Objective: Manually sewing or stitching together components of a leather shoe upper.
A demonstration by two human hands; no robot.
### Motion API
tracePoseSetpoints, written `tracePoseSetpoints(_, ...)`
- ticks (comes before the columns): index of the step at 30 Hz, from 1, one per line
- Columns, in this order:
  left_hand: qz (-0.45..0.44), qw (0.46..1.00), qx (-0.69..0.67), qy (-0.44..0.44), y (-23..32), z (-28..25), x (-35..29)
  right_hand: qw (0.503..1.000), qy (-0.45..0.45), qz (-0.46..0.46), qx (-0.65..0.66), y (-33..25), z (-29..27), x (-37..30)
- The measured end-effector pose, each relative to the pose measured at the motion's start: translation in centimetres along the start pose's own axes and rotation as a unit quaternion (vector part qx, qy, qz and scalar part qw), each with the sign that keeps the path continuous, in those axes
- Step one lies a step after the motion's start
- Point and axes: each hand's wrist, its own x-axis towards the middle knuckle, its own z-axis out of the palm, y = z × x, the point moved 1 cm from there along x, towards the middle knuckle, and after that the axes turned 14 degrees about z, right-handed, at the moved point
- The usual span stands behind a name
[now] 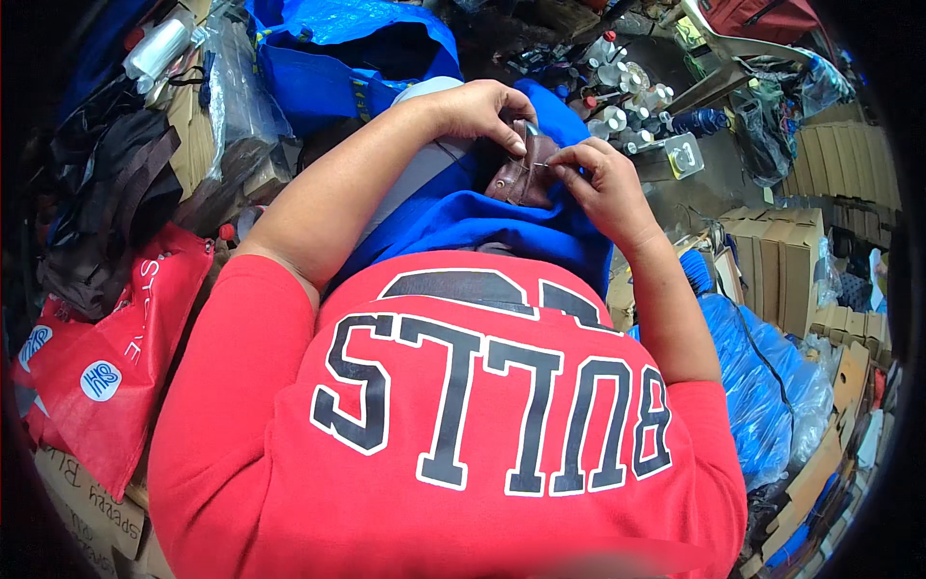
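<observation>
A brown leather piece [522, 185] with metal eyelets, which looks like part of a shoe, rests over my lap on a blue cloth [434, 224]. My left hand [489, 114] closes on its upper end, thumb pressed against the leather. From the right, my right hand [600, 183] meets the piece with its fingertips pinched together. A thin pale strand, perhaps thread or a needle, shows between these fingertips and the leather. Its ends are too small to make out.
Ahead lies a blue bag [357, 48]. Several bottles [627, 92] stand at the far right. Cardboard boxes [772, 261] and a blue plastic-wrapped bundle [733, 376] are at my right. A red bag [125, 347] and dark bags [106, 212] lie at my left.
</observation>
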Motion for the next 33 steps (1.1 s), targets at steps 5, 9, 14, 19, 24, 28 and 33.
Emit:
tracePoseSetpoints(5, 0.004, 1.000, -0.006, -0.004, 0.3, 0.0, -0.1, 0.999, -0.006, -0.003, -0.047, -0.4, -0.3, 0.3)
tracePoseSetpoints(9, 0.006, 1.000, -0.008, 0.001, 0.1, -0.1, -0.1, 0.997, -0.005, -0.019, -0.080, -0.7, -0.4, 0.5)
tracePoseSetpoints(14, 0.007, 1.000, -0.013, 0.016, 0.0, 0.2, -0.2, 0.998, -0.038, 0.007, -0.041, 0.4, 0.5, 1.1)
tracePoseSetpoints(19, 0.036, 0.997, 0.058, 0.032, 0.1, 0.6, -0.1, 0.986, -0.103, 0.045, 0.119, 3.7, 1.4, 1.9)
tracePoseSetpoints(24, 0.041, 0.993, 0.088, 0.061, -0.2, 1.0, -0.4, 0.983, -0.080, 0.054, 0.155, 3.5, 2.6, 1.6)
tracePoseSetpoints(28, 0.030, 0.992, 0.114, 0.050, 0.0, 0.9, -0.6, 0.989, -0.022, 0.036, 0.142, 2.3, 3.2, 0.6)
tracePoseSetpoints(33, 0.125, 0.962, 0.191, 0.153, 1.1, 1.6, -3.9, 0.996, 0.027, -0.016, 0.081, 1.2, 2.9, -1.3)
